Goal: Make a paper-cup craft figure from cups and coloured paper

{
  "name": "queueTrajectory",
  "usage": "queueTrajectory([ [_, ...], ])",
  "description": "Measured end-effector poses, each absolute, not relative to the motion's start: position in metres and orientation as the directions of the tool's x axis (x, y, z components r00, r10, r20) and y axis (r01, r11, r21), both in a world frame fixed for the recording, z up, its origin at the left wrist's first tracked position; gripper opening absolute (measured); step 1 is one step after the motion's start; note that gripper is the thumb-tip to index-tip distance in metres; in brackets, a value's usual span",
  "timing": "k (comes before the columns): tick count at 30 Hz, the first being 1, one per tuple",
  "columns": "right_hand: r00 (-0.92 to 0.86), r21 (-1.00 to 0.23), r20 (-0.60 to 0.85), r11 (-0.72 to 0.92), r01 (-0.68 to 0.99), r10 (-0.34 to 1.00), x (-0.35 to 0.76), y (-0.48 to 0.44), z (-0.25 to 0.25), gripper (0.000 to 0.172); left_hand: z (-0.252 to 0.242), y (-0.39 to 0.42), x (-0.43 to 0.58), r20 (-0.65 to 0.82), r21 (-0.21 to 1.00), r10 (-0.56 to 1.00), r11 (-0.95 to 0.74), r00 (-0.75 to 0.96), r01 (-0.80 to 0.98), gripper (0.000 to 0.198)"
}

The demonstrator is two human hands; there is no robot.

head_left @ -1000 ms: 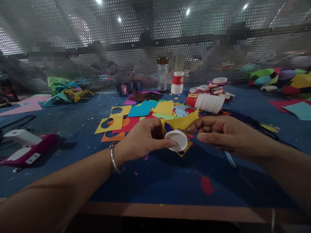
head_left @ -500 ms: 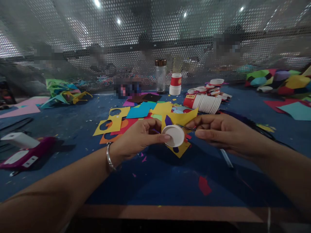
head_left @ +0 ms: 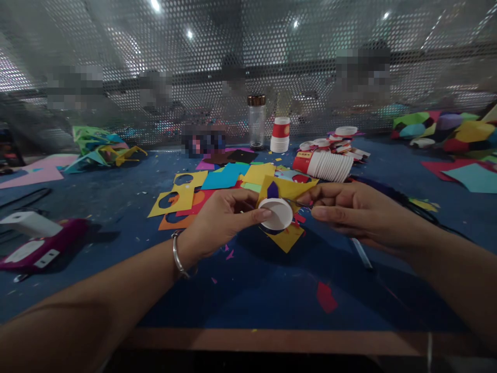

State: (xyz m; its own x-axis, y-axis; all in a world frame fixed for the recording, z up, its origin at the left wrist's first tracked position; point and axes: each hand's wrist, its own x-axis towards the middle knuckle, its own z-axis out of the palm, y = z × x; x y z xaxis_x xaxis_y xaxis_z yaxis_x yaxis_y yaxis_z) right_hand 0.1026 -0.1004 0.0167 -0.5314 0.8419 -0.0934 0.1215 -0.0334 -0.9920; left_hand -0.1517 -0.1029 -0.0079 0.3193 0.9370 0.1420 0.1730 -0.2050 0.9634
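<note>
Pinched in my left hand (head_left: 217, 220) is a white paper-cup base (head_left: 278, 213), a shallow round rim facing me, together with a yellow paper sheet (head_left: 285, 187) behind it. A purple pointed paper piece (head_left: 273, 189) sticks up above the rim. My right hand (head_left: 357, 215) is closed around small scissors (head_left: 297, 203); only their thin dark blades show, at the right edge of the cup base beside the yellow sheet. The sheet's upper corner reaches toward my right fingers. The scissors' handles are hidden by the hand.
Yellow sheets with round holes (head_left: 173, 199) and coloured papers (head_left: 225, 176) lie behind my left hand. Stacked paper cups (head_left: 330, 165), a glass bottle (head_left: 257, 122) and upright cups (head_left: 280, 134) stand farther back. A purple power strip (head_left: 66, 246) is at left, a pale stick (head_left: 362, 254) under my right hand.
My left hand has turned the cup base and yellow sheet slightly, so the purple piece points more upright. The right hand stays nearly in place with the scissors.
</note>
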Motion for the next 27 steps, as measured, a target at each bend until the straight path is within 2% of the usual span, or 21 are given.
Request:
queueTrajectory([
  [12, -0.531, -0.991, -0.087, -0.018, 0.133, 0.843, 0.1010, -0.1017, 0.0185, 0.041, -0.0057, -0.1042, -0.1523, 0.106, 0.984, 0.932, -0.148, 0.346, 0.096, 0.018],
  [19, -0.550, -0.992, -0.082, -0.013, 0.128, 0.831, 0.1018, -0.1012, 0.0182, 0.037, -0.0055, -0.1034, -0.1540, 0.141, 0.963, 0.923, -0.212, 0.359, 0.166, 0.021],
  [27, -0.552, -0.992, -0.091, -0.026, 0.123, 0.829, 0.1015, -0.1014, 0.0173, 0.042, -0.0043, -0.1037, -0.1533, 0.133, 0.964, 0.926, -0.204, 0.353, 0.170, 0.023],
])
